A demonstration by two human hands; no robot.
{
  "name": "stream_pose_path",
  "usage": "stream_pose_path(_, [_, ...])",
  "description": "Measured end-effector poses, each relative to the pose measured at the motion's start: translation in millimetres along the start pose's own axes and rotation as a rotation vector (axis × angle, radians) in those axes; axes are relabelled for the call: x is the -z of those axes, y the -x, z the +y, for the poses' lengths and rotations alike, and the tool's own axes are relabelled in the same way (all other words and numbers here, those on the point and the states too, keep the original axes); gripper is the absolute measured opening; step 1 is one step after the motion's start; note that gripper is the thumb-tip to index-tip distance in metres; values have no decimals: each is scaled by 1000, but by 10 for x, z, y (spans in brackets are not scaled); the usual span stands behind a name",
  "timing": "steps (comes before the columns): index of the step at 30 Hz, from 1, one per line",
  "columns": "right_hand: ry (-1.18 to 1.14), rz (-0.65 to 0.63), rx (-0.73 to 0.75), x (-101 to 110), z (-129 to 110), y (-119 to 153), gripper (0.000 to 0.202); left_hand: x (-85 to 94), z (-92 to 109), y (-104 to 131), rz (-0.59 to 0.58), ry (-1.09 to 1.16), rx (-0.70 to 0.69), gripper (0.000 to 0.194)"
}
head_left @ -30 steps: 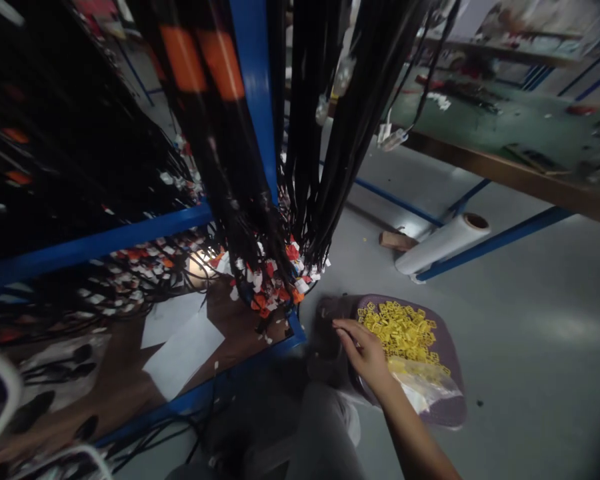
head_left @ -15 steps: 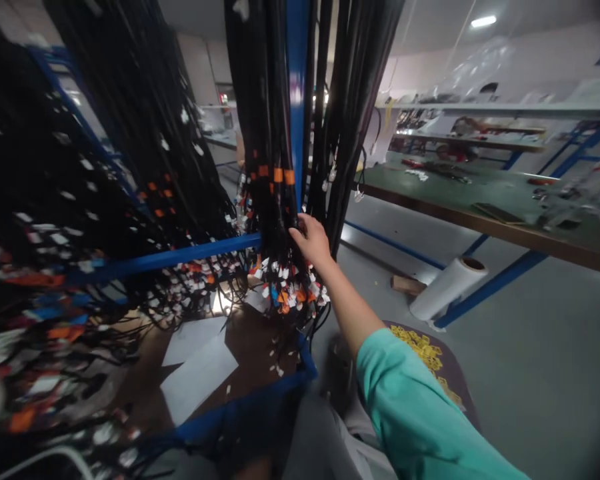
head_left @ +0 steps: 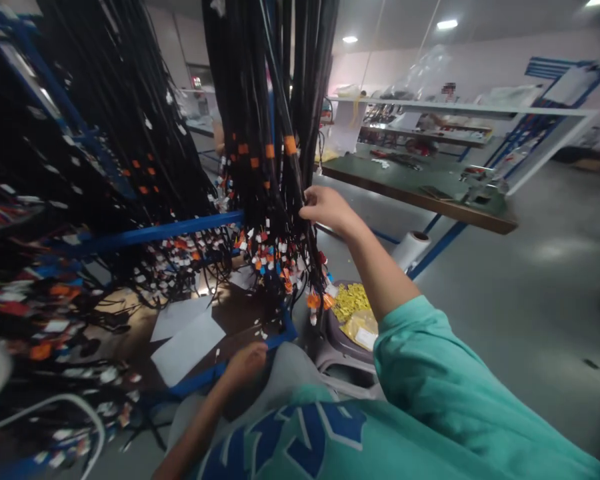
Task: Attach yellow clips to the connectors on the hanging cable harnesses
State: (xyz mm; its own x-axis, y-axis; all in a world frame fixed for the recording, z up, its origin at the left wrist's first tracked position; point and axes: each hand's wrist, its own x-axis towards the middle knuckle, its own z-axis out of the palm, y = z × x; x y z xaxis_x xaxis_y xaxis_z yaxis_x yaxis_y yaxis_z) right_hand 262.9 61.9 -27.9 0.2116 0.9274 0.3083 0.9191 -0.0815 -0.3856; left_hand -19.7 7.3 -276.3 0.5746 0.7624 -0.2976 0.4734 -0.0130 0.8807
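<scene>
Ahead of me hangs a thick bundle of black wire harnesses, with orange tape bands and many white, orange, red and blue connectors at the lower ends. My right hand is closed, thumb and fingers pinching one harness at the bundle's right side, below its orange band. That harness slants away from the others, its orange connectors dangling lowest. Low over my lap, my left hand is curled closed; whatever may be inside its fingers is hidden.
A blue frame bar crosses at left, among more hanging harnesses. White paper sheets lie on a brown board. A stool holds yellow pieces and a bag. Beyond stand a green-topped workbench and a white roll.
My right hand has drawn one harness rightward, out from the bundle. My left hand has come into clear view over my lap. The camera view has turned right and shifted back.
</scene>
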Motion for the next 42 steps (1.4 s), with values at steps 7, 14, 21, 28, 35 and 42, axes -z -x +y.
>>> stream_pose_path(7, [-89,-10,176,306,-166,292,15,265,1096,220,278,107,-328,35])
stream_pose_path(14, [-505,-39,180,258,-414,519,5,108,2043,143,238,388,-632,24])
stream_pose_path(21, [-732,-15,230,4,-552,491,18,49,2104,9,356,469,-519,20])
stream_pose_path(28, [-468,46,314,-505,-451,648,49,356,1938,270,-110,796,-185,18])
stream_pose_path(35, [-237,15,139,-787,-483,691,33,343,1448,492,-204,817,-77,19])
stream_pose_path(42, [-460,270,264,-814,-441,1053,40,282,1646,699,-138,1145,107,33])
